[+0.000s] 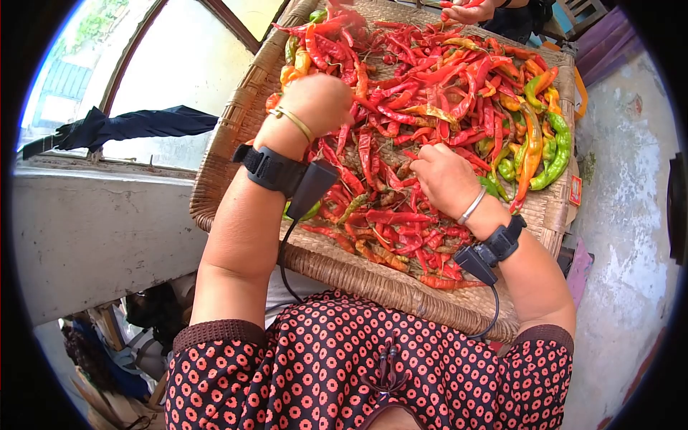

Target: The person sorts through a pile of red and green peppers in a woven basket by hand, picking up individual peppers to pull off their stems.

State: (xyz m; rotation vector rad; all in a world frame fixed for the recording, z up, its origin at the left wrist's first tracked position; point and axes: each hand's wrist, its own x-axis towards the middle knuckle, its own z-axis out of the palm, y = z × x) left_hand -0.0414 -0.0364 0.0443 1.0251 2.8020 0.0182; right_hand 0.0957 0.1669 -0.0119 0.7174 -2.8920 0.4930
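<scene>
A wide woven wicker tray (228, 136) holds a spread of chili peppers (390, 215), mostly red, some wrinkled. My left hand (315, 107) is over the tray's left side, beside orange peppers (295, 68); it is curled and smeared by motion, its fingertips hidden. Near the tray's middle, my right hand (448, 179) is closed low over the heap, fingers pinched together. A red chili pepper (411, 155) shows at its fingertips. Green and orange peppers (555, 161) are gathered along the tray's right side.
At the top edge, another person's hand (469, 10) holds red peppers. A window with a dark folded umbrella (143, 127) on its sill is to the left. A worn, pale wall (623, 193) stands on the right. Cables run from both wrist straps.
</scene>
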